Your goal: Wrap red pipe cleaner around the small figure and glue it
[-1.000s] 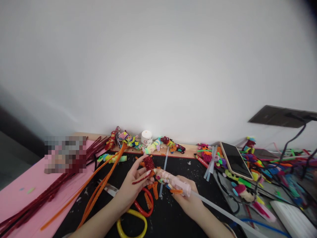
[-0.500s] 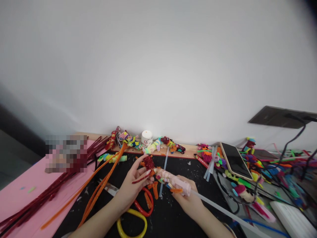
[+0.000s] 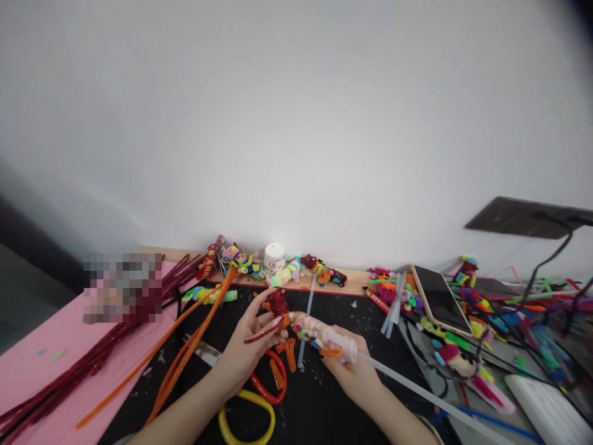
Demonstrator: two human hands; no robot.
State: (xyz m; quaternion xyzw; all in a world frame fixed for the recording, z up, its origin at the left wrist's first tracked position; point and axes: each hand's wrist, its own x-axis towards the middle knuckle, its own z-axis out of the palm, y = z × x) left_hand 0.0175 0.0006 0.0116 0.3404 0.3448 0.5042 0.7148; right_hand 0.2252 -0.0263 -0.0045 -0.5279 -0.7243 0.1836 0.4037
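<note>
My left hand (image 3: 252, 337) is closed around a red tinsel coil (image 3: 278, 304), from which a loose red end points left. Orange bits show beside the coil. In my right hand (image 3: 354, 368) is a pale pink glue gun (image 3: 340, 346), its tip close to the coil's lower right end. A long translucent glue stick (image 3: 417, 389) runs out of its back. Below the left hand lie scissors with red and yellow handles (image 3: 248, 423) on the black mat (image 3: 319, 414). Small orange pieces (image 3: 287, 355) rest near the red handle.
Orange stems (image 3: 185, 358) and red tinsel stems (image 3: 97, 352) lie left on pink paper (image 3: 37, 377). Small figures and a white cup (image 3: 275, 258) line the wall. A phone (image 3: 442, 300), colourful stems, cables and a white box (image 3: 549, 408) are at right.
The glue gun and my right hand have shifted slightly right. My left hand and the red coil are almost where they were.
</note>
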